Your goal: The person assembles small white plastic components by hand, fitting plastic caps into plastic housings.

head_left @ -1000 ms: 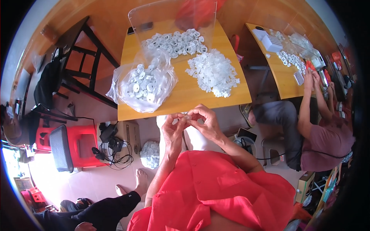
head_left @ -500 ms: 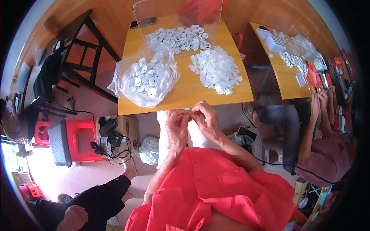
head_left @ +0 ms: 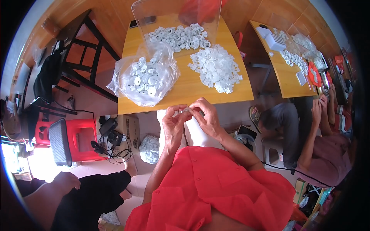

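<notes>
My left hand [head_left: 175, 125] and my right hand [head_left: 207, 117] meet just off the table's near edge, above my lap. Both are closed, with fingertips pinching a small pale piece [head_left: 187, 109] between them; its exact shape is too small to make out. Beyond them, on the wooden table [head_left: 192, 95], lies an open clear plastic bag [head_left: 169, 82] holding several white round parts with holes [head_left: 144, 80]. To its right spreads a heap of small translucent plastic pieces [head_left: 216, 69]. Farther back is a pile of white ring-like parts [head_left: 179, 37].
A clear upright panel [head_left: 173, 18] stands at the table's back. On the left are a red stool [head_left: 83, 140], a cardboard box [head_left: 129, 131] with black cables, and a filled bag [head_left: 149, 149] on the floor. People sit on both sides; a second table [head_left: 285, 79] is at right.
My hands have shifted slightly, and the pale piece now shows between my fingertips. At lower left, the other person's arm and dark-clothed leg have moved.
</notes>
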The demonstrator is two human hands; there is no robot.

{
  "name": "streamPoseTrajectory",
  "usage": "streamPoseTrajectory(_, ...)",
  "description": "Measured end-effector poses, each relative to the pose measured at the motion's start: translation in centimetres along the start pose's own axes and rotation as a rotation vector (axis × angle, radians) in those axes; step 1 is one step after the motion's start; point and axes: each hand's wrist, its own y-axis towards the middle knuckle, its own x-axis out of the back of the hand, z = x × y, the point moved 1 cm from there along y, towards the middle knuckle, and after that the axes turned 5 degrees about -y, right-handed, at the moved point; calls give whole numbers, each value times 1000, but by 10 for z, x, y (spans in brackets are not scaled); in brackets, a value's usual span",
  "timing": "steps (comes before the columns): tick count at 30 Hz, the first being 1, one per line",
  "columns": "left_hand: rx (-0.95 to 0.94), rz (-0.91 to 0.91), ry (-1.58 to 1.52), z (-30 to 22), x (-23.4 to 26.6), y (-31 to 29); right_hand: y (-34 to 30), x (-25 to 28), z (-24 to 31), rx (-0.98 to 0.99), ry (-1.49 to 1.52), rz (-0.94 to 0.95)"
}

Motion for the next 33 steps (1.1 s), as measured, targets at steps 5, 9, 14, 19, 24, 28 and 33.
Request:
streamPoseTrajectory(5, -54, -35, 48, -2, -2, 0, -1, -3, -2, -29, 69, 20)
streamPoseTrajectory(9, -97, -28, 73, -2, -2, 0, -1, -2, 2, -9, 38, 3)
streamPoseTrajectory(14, -99, -29, 54, 4, -1, 1, -1, -3, 9, -42, -10, 2)
streamPoseTrajectory(19, -135, -40, 74, 4, -3, 0, -1, -4, 11, 6, -49, -10)
streamPoseTrajectory(24, -200, -55, 99, 5, -4, -1, -2, -6, 9, 17, -46, -18)
streamPoseTrajectory(28, -194, -69, 109, 5, -4, -2, -2, -8, 9, 28, -43, -21)
streamPoseTrajectory(33, 21, -24, -62, -9, -5, 0, -3, -2, 0, -97, 178, 37)
